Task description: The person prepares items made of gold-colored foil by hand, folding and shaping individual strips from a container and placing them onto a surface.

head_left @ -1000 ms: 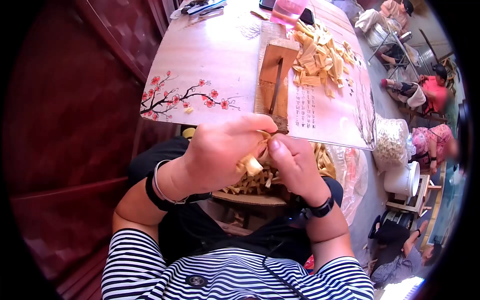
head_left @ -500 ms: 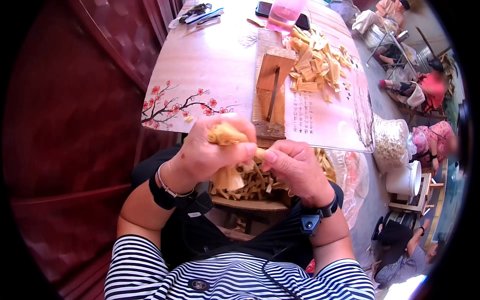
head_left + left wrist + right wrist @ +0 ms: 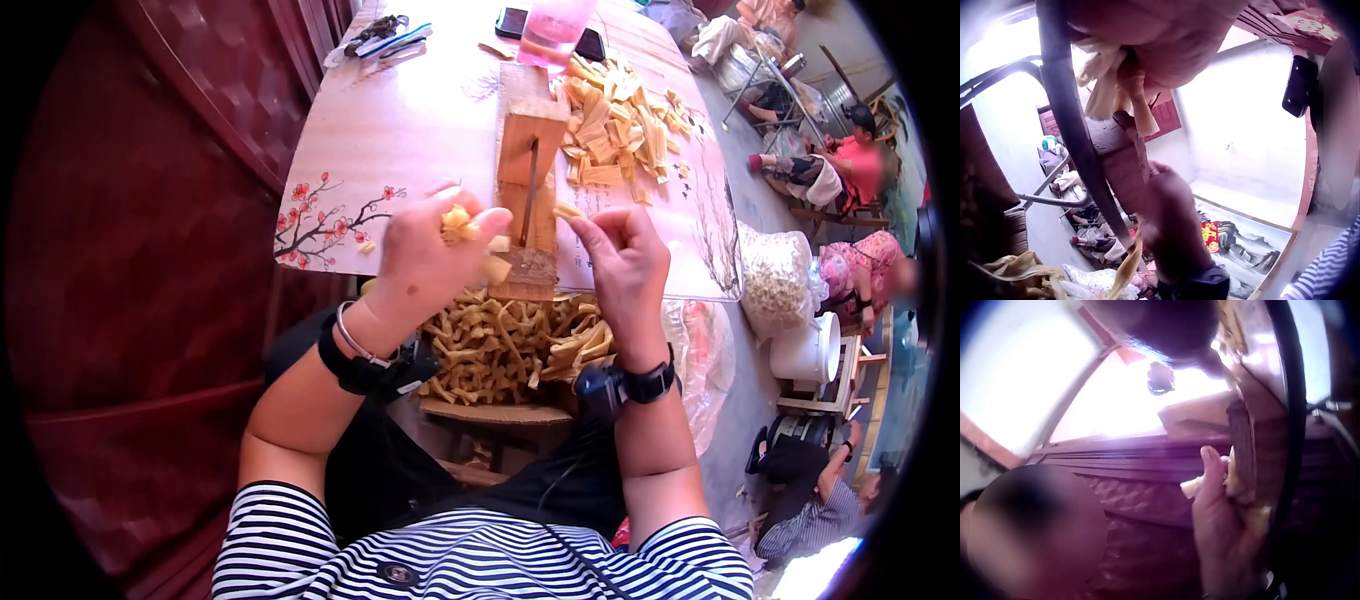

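My left hand (image 3: pixel 425 250) grips a bunch of yellow strips (image 3: pixel 458 222) that look like dried beancurd skin, just left of a wooden block stand (image 3: pixel 530 135). Their ends hang below the palm in the left wrist view, as pale flared strips (image 3: pixel 1102 94). An upright metal blade (image 3: pixel 533 185) slants along the stand, which rests on a board reaching the table's front edge. To the right of the board, my right hand (image 3: pixel 630 260) pinches a small yellow piece (image 3: pixel 568 210) between thumb and fingers. The hands are apart, on either side of the board.
Loose cut pieces (image 3: pixel 610 125) lie heaped on the table (image 3: pixel 420 120) beyond the right hand. More strips (image 3: pixel 480 350) fill a container over the lap. A pink cup (image 3: pixel 550 35) and phones stand at the back. Several people sit at right, near a white bucket (image 3: pixel 805 350).
The hands have parted from their meeting below the board. The right hand has moved up and right with a small piece; the left has risen slightly with the bunch, baring the container of strips.
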`<state>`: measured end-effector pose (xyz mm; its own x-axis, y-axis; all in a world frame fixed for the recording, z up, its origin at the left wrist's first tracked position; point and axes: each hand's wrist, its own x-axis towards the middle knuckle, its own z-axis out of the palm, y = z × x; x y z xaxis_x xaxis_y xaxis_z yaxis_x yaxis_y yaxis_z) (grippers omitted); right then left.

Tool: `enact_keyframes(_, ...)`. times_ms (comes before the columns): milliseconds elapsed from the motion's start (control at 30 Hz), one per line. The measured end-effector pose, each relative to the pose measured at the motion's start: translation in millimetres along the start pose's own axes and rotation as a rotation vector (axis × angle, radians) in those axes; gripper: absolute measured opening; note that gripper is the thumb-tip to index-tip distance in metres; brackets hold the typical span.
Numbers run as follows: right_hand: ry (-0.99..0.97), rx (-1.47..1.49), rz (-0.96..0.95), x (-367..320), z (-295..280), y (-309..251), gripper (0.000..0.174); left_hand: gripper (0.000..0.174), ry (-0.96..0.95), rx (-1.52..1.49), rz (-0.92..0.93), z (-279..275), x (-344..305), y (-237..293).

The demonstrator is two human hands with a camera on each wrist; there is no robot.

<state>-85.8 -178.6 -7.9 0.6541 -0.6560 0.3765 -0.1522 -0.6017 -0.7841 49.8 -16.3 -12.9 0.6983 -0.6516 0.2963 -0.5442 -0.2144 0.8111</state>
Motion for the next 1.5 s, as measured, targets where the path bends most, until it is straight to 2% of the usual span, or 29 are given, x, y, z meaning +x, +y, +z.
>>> enact_keyframes(67,-0.029,0.090,-0.050,-16,-2,-18,0.012,0.007,0.068,0.031,0.214,-10,-5,-2)
enact_keyframes(133,-0.038,0.092,-0.445,-21,0,-25,0.012,0.006,0.172,-0.046,0.494,-15,-6,8)
enact_keyframes(200,-0.153,0.131,-0.604,-26,-1,-33,0.015,0.010,0.029,-0.441,0.136,-6,-26,34)
enact_keyframes(233,-0.184,0.174,-0.788,-25,5,-28,0.020,0.011,-0.152,-0.539,-0.063,-13,-34,39)
enact_keyframes(267,-0.199,0.252,-0.881,-26,7,-32,0.019,0.013,-0.334,-0.626,-0.259,-17,-39,40)
enact_keyframes(300,-0.171,0.258,-0.874,-30,8,-38,0.018,0.015,-0.409,-0.671,-0.340,-10,-43,35)
enact_keyframes(333,-0.144,0.270,-0.868,-35,6,-43,0.017,0.016,-0.563,-0.665,-0.344,-4,-46,28)
enact_keyframes(400,-0.287,0.334,-0.851,-29,-7,-43,0.015,0.021,-0.945,-0.534,-0.225,-7,-44,29)
enact_keyframes(433,-0.359,0.371,-0.846,-26,-12,-43,0.014,0.021,-1.089,-0.726,-0.299,-10,-43,33)
enact_keyframes(467,-0.319,0.311,-0.832,-28,-15,-43,0.013,0.022,-1.227,-0.918,-0.376,-11,-45,34)
enact_keyframes(500,-0.282,0.255,-0.818,-30,-18,-43,0.012,0.029,-1.321,-0.846,-0.149,-13,-45,27)
enact_keyframes(567,-0.155,0.171,-0.731,-29,-16,-36,0.016,0.039,-1.495,-1.628,0.008,-6,-37,19)
enact_keyframes(633,-0.226,0.190,-0.442,-29,-20,-40,0.018,0.039,-0.821,-1.145,-0.024,-40,-45,41)
enact_keyframes(667,-0.266,0.242,-0.312,-32,-18,-45,0.019,0.039,-0.632,-0.851,-0.015,-47,-45,51)
enact_keyframes(700,-0.446,0.405,-0.160,-37,-14,-46,0.020,0.039,-0.550,-0.615,0.109,-44,-40,54)
enact_keyframes(733,-0.631,0.567,-0.007,-39,-10,-46,0.021,0.040,-0.367,-0.074,0.617,-31,-29,40)
enact_keyframes(767,-0.833,0.760,0.272,-36,-8,-44,0.023,0.042,-0.304,-0.050,0.698,-27,-26,37)
enact_keyframes(800,-0.959,0.621,0.450,-25,-13,-48,0.023,0.044,-0.240,-0.019,0.776,-24,-24,35)
enact_keyframes(833,-0.946,0.686,0.566,-28,-9,-48,0.021,0.046,-0.218,-0.052,0.818,-24,-22,33)
enact_keyframes(867,-0.933,0.743,0.680,-34,-4,-48,0.019,0.039,-0.230,-0.028,0.806,-29,-23,37)
enact_keyframes(933,-0.870,1.013,0.835,-41,1,-48,0.019,0.037,-0.104,0.008,0.835,-29,-29,35)
enact_keyframes(1067,-0.523,1.026,0.675,-47,8,-52,0.013,0.036,0.108,0.129,0.796,-24,-36,23)
enact_keyframes(1100,-0.447,0.976,0.602,-44,5,-53,0.011,0.026,0.113,0.098,0.711,-24,-36,26)
enact_keyframes(1200,-0.342,0.774,0.210,-51,4,-47,0.011,0.021,-0.099,-0.105,0.440,-24,-35,30)
enact_keyframes(1233,-0.429,0.698,0.209,-49,-2,-49,0.013,0.020,-0.262,-0.129,0.365,-33,-34,33)
enact_keyframes(1333,-0.544,0.415,0.066,-43,-3,-48,0.016,0.019,-0.259,-0.108,0.382,-27,-37,31)
enact_keyframes(1367,-0.436,0.258,-0.214,-42,4,-49,0.021,0.017,-0.243,-0.073,0.410,-26,-37,30)
enact_keyframes(1467,-0.503,0.066,-0.164,-41,3,-42,0.024,0.009,-0.185,-0.063,0.494,-21,-37,29)
enact_keyframes(1500,-0.556,0.141,0.021,-42,0,-47,0.029,0.006,-0.161,-0.123,0.519,-20,-35,29)
